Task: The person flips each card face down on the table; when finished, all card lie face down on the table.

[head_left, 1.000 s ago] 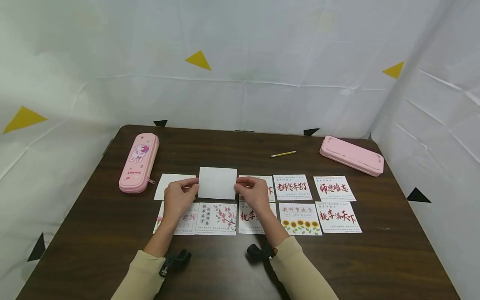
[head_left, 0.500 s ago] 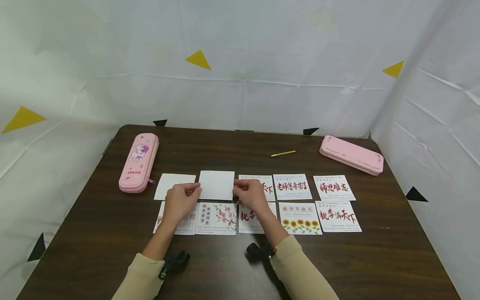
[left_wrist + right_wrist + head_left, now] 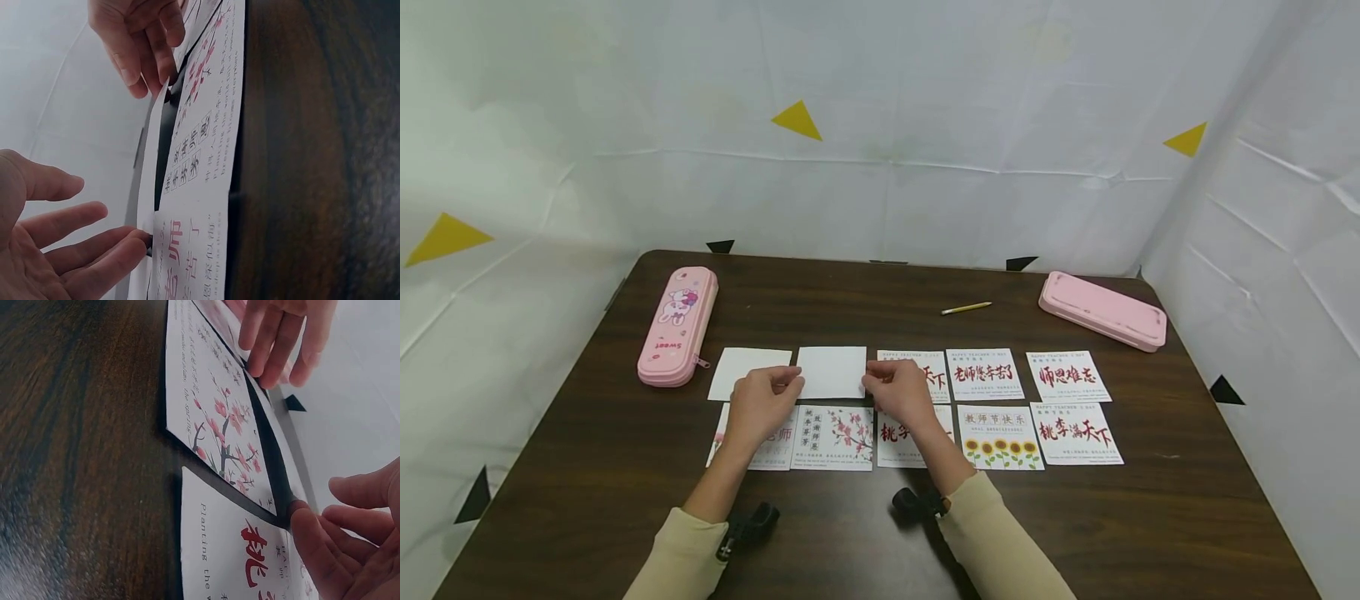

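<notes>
A white sheet (image 3: 887,83) with yellow triangles hangs behind my dark wooden table (image 3: 820,542). At far left stands a pink rabbit case (image 3: 677,327), angled, its zip pull toward me. Next, in the back row, lies a blank card (image 3: 745,367). My left hand (image 3: 762,402) reaches over a front-row card, fingers loosely spread, thumb apart, fingertips at the left edge of the middle blank card (image 3: 831,372). That card lies in the back row, behind the blossom card (image 3: 850,429). My right hand (image 3: 901,392) is at its right edge, fingers relaxed, thumb clear of them. Farther right come a pencil (image 3: 967,307) behind the rows, the sunflower card (image 3: 1000,442) in front, then a plain pink case (image 3: 1103,311) lying slantwise.
</notes>
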